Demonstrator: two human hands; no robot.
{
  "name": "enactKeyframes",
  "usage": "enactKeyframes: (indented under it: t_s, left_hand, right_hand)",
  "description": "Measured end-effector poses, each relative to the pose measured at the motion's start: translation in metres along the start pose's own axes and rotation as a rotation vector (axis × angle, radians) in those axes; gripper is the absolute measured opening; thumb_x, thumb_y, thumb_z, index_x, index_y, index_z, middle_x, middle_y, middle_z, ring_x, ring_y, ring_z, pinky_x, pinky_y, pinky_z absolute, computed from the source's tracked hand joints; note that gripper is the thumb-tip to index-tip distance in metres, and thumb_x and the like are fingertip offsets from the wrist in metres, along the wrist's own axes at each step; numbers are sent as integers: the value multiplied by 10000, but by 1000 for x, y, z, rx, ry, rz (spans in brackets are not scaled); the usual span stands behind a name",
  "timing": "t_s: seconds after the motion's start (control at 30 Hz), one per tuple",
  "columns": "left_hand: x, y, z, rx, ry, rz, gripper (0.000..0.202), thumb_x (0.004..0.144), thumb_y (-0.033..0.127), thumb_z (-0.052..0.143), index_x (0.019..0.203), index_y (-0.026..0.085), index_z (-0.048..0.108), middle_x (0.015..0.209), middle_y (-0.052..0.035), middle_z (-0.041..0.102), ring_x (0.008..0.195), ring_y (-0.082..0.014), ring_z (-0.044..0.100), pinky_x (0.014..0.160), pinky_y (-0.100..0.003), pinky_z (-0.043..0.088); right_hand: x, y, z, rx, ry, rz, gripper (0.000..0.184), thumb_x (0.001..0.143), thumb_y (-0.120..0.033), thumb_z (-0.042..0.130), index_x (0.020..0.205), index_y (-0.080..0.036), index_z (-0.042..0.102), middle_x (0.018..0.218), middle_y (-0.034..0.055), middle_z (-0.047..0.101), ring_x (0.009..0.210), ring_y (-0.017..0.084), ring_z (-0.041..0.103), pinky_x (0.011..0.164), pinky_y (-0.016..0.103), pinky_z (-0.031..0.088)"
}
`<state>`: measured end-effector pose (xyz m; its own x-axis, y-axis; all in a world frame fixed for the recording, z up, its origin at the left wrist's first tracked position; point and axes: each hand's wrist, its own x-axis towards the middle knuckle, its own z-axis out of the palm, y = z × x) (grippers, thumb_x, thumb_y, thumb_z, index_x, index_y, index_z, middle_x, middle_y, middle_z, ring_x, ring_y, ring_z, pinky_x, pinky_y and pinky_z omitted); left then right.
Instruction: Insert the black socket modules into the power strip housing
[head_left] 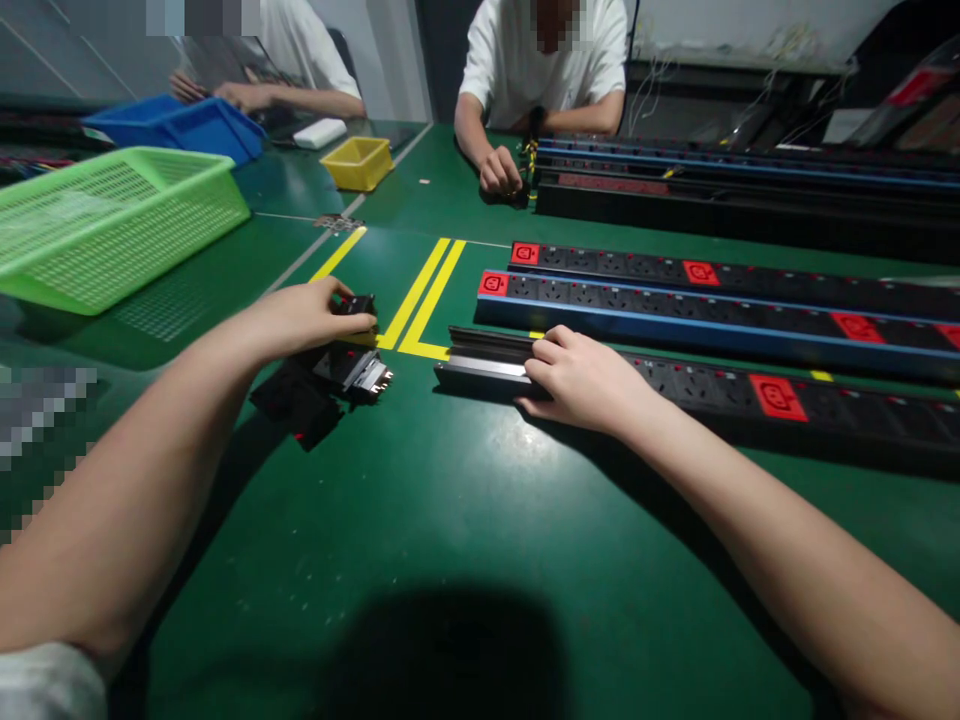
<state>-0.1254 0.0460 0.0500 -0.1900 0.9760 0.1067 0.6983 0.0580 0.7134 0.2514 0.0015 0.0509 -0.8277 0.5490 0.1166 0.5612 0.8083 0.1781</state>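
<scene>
My left hand (319, 315) is closed around a small black socket module (361, 306), held between thumb and fingers. Just below it on the table lie more black modules (300, 400), one with metal terminals (373, 378) sticking out to the right. My right hand (581, 380) grips the long black power strip (690, 390) near its left end, with fingers over the channel. That end of the strip is an open metal channel (480, 368) with no sockets in it; to the right of my hand sit black sockets and a red one (778, 397).
Behind lie a blue-sided power strip (645, 315) and another black one (622, 262). Yellow tape (424, 295) marks the green table (450, 520). A green basket (135, 230), a blue bin (172, 125) and a yellow bin (360, 165) stand left. Two people sit opposite, beside more strips (720, 215).
</scene>
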Motion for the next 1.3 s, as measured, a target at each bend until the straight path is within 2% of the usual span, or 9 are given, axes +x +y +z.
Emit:
enactKeyframes:
  t_s: [0.07, 0.13, 0.23, 0.33, 0.47, 0.53, 0.73, 1.0, 1.3]
  left_hand:
    - [-7, 20, 2, -5, -81, 18, 418, 646, 425, 831, 942, 184, 659, 681, 14, 645, 652, -158, 555, 789, -371, 522]
    - [-15, 40, 6, -215, -64, 83, 389, 757, 461, 723, 1021, 193, 624, 786, -8, 669, 651, -143, 573, 698, -331, 518]
    - [-27, 62, 21, -553, -61, 131, 337, 783, 453, 700, 1023, 224, 637, 899, -32, 661, 705, -135, 582, 643, -286, 516]
    - [-44, 74, 42, -647, 24, 129, 374, 730, 361, 750, 1065, 224, 652, 939, -28, 654, 743, -129, 595, 582, -229, 465]
    - [-69, 81, 71, -600, 52, 49, 433, 775, 390, 698, 1159, 227, 581, 1031, -45, 691, 894, -175, 643, 779, -296, 537]
    - [-79, 82, 83, -598, 56, 28, 468, 786, 425, 688, 1185, 224, 551, 1101, -61, 693, 1000, -207, 646, 839, -322, 548]
    - [-89, 66, 101, -615, 104, -49, 476, 930, 570, 393, 1231, 253, 581, 1201, -73, 659, 1029, -201, 637, 741, -283, 550]
    - [-85, 49, 104, -509, 89, 66, 397, 924, 464, 487, 1220, 228, 606, 1206, -57, 648, 1116, -206, 595, 1038, -375, 460]
    - [-78, 46, 104, -419, 79, 52, 303, 928, 425, 463, 1087, 219, 617, 1100, -42, 659, 1062, -202, 600, 999, -360, 443]
  right_hand:
    - [0, 0, 0, -4, -4, 5, 344, 934, -416, 500, 929, -128, 688, 947, 122, 640, 975, 279, 506, 813, 375, 428]
    - [1, -1, -1, -4, -11, 7, 353, 937, -418, 493, 932, -124, 688, 951, 125, 638, 978, 282, 505, 808, 377, 428]
    - [1, -1, -2, 4, -19, 8, 353, 936, -418, 495, 926, -122, 688, 956, 128, 635, 972, 281, 503, 799, 375, 428]
    - [1, -1, -3, 6, -18, 6, 348, 935, -415, 497, 923, -123, 685, 957, 129, 631, 965, 278, 502, 798, 375, 429]
    - [1, -1, -3, 7, -26, -2, 344, 938, -407, 490, 923, -122, 682, 951, 126, 629, 964, 279, 506, 811, 374, 435]
    - [1, -1, -4, 8, -30, -1, 336, 936, -400, 493, 917, -124, 682, 947, 126, 629, 964, 278, 506, 817, 374, 437]
    - [2, -2, -4, -1, -39, 11, 338, 941, -401, 479, 898, -132, 679, 947, 124, 629, 985, 283, 506, 836, 378, 445]
    - [2, -1, -2, -24, -29, -10, 331, 938, -405, 493, 886, -135, 677, 918, 120, 626, 953, 277, 510, 817, 380, 444]
    - [0, -1, -2, -39, -9, -18, 324, 935, -399, 501, 872, -136, 679, 896, 117, 628, 944, 282, 510, 808, 377, 444]
